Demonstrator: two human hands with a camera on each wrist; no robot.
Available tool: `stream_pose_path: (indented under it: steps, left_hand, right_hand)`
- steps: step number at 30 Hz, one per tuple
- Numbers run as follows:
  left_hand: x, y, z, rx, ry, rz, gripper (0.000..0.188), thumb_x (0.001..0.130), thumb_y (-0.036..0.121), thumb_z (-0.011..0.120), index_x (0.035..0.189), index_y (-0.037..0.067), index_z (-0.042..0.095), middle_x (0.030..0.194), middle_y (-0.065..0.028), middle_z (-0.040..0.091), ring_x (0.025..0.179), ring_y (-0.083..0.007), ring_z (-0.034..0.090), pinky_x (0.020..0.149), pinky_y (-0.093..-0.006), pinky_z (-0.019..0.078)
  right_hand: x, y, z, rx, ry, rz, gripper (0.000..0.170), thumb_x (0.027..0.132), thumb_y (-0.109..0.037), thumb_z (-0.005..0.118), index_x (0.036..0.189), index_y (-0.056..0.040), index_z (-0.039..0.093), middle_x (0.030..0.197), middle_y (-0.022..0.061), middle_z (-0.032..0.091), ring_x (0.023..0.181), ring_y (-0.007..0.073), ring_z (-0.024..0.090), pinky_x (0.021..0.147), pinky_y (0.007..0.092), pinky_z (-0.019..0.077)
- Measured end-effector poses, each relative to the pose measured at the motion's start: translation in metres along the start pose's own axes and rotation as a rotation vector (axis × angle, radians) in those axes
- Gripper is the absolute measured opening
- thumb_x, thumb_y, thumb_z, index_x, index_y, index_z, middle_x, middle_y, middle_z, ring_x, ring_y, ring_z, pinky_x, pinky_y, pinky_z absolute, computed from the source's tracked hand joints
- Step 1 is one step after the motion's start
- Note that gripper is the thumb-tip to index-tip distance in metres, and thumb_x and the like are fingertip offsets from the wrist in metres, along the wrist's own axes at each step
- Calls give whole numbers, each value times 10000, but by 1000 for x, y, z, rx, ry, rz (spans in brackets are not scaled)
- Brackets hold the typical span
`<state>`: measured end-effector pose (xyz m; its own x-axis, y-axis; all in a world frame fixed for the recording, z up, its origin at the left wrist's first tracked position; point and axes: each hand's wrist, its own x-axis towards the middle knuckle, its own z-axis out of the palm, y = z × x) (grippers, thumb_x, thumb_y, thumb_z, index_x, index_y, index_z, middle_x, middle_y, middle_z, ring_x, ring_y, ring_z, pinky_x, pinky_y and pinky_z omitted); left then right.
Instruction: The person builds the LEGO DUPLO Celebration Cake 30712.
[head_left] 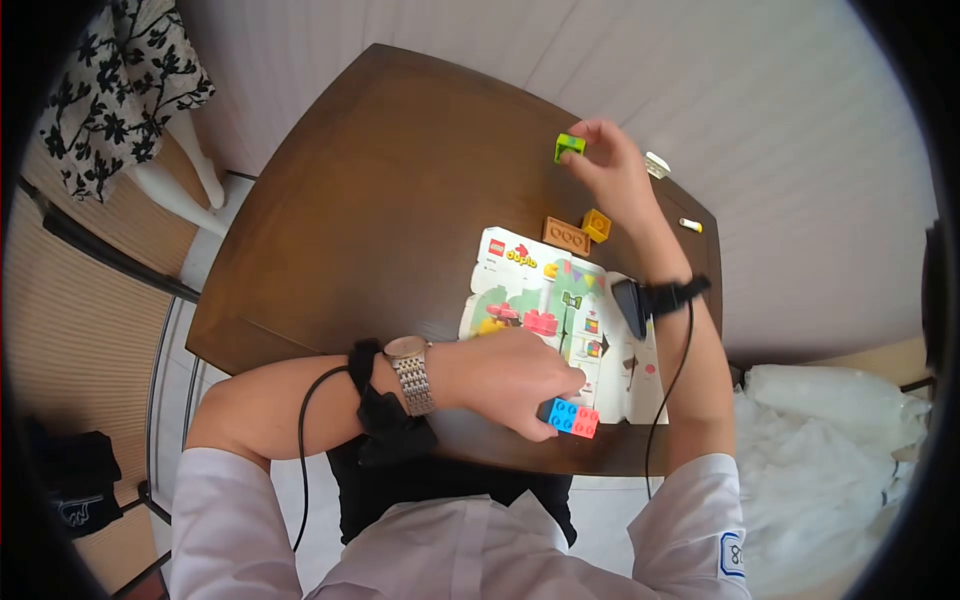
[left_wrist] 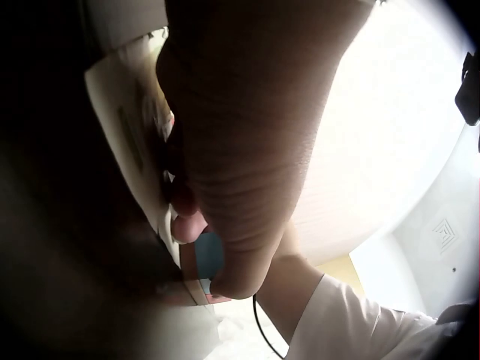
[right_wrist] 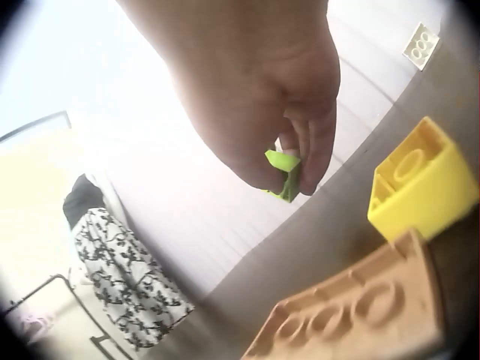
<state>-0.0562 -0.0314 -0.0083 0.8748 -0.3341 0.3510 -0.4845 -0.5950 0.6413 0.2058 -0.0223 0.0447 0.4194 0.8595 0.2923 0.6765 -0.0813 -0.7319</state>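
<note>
My left hand [head_left: 510, 380] is over the lower edge of an open Duplo instruction booklet [head_left: 505, 275]. Its thumb and fingers pinch a blue building brick [head_left: 563, 414] that sits joined to a red brick [head_left: 587, 423]. In the left wrist view the blue brick [left_wrist: 208, 255] shows between thumb and fingertips. Toward the far right of the table, my right hand [head_left: 612, 170] holds a lime green brick [head_left: 570, 148] by its fingertips. The right wrist view shows this green brick [right_wrist: 283, 160] tilted, its hollow side partly visible.
A tan brick [head_left: 566, 236] and a yellow brick [head_left: 597, 226] lie upside down beyond the booklet. Along the right table edge are a white brick [head_left: 656, 165] and a small white and yellow piece [head_left: 690, 225]. At the upper left stands a mannequin in a patterned skirt [head_left: 120, 80].
</note>
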Motion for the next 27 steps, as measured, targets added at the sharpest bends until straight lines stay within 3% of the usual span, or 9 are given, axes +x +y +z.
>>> stream_pose_path:
  steps: [3,7,11,14,15,17,21,24,27]
  left_hand:
    - [1,3,-4,-7,-15,-16,363,795,352,792,977,70,653,734,-101,662,653,-312,661,579,-417,486]
    - [4,6,-8,14,-51,-50,336,782,337,813,935,96,637,709,-76,653,644,-304,657,576,-405,485]
    - [7,11,-10,-41,-112,-139,349,763,358,791,893,63,658,750,-116,686,716,-333,696,632,-435,520]
    - [7,12,-11,-48,-128,-147,361,764,376,803,884,64,668,764,-106,698,715,-309,701,628,-418,519]
    - [8,12,-13,-39,-132,-160,359,766,377,807,881,64,672,768,-100,701,714,-302,702,626,-415,518]
    - [9,12,-13,-55,-140,-177,356,766,376,812,880,67,677,764,-92,702,708,-294,701,622,-407,515]
    - [9,10,-10,-38,-99,-150,341,742,316,865,853,89,636,636,-6,632,601,-213,659,565,-336,474]
    - [9,11,-10,-85,-120,-192,333,741,306,867,849,93,636,632,-4,632,594,-216,654,563,-335,472]
    - [10,12,-11,-51,-143,-201,312,738,291,859,852,102,638,637,-1,633,599,-220,658,563,-333,472]
  right_hand:
    - [-72,-45,-8,258,-64,-7,351,933,-6,703,1283,-24,703,1126,47,631,898,112,698,740,244,544]
    - [-150,-51,-23,275,-86,25,366,941,-19,716,1306,-28,695,1187,67,647,882,102,689,732,218,547]
    - [-211,-65,-31,570,-54,282,384,924,-25,738,1306,-34,707,1275,106,686,889,73,666,726,246,565]
    - [-247,-84,-35,295,-136,128,368,865,-7,766,1232,-18,747,1246,122,706,1045,181,698,853,293,577]
    - [-257,-77,-29,215,-126,-8,421,836,-7,790,1253,-24,735,1224,141,698,1096,229,691,908,330,568]
    - [-272,-90,-20,72,-2,-9,464,822,-17,804,1277,-50,720,1204,151,684,1108,267,689,929,351,564]
    - [-288,-82,-13,31,-24,-24,466,817,-45,821,1269,-97,723,1212,115,682,1111,263,688,1002,425,533]
    - [-290,-77,-7,-196,-26,-202,377,805,-97,840,1170,-151,763,1192,26,697,1070,230,684,1106,548,426]
    - [-290,-73,-5,-143,-15,-185,360,796,-94,845,1145,-148,775,1173,30,704,1056,230,683,1091,527,445]
